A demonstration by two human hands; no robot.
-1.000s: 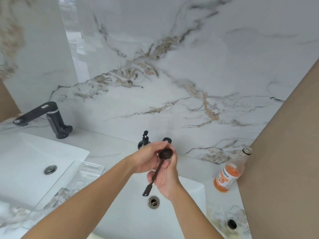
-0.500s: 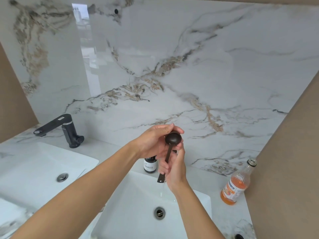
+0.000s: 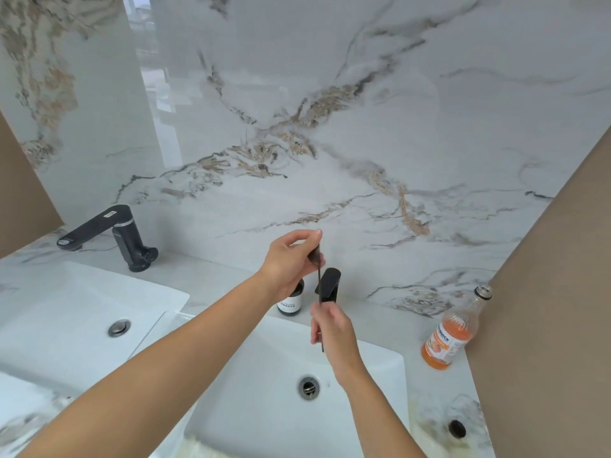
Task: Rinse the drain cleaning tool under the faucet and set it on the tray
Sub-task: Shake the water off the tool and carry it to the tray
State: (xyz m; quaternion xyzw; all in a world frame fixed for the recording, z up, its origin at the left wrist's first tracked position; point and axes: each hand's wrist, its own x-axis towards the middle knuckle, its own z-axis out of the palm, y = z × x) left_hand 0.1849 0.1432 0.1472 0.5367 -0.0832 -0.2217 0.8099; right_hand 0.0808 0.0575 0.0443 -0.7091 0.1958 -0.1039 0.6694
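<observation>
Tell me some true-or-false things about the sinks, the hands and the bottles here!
1. Both hands hold the thin black drain cleaning tool above the right sink. True: the left hand pinches its top and the right hand grips lower down.
2. The orange bottle lies on its side in the sink. False: it stands on the counter, right of the sink.
3. There are two black faucets. True: one by the left sink, one behind the tool.
4. The orange bottle has a cap on. False: its top looks open.
5. The dark bottle floats in the sink. False: it stands behind it.
</observation>
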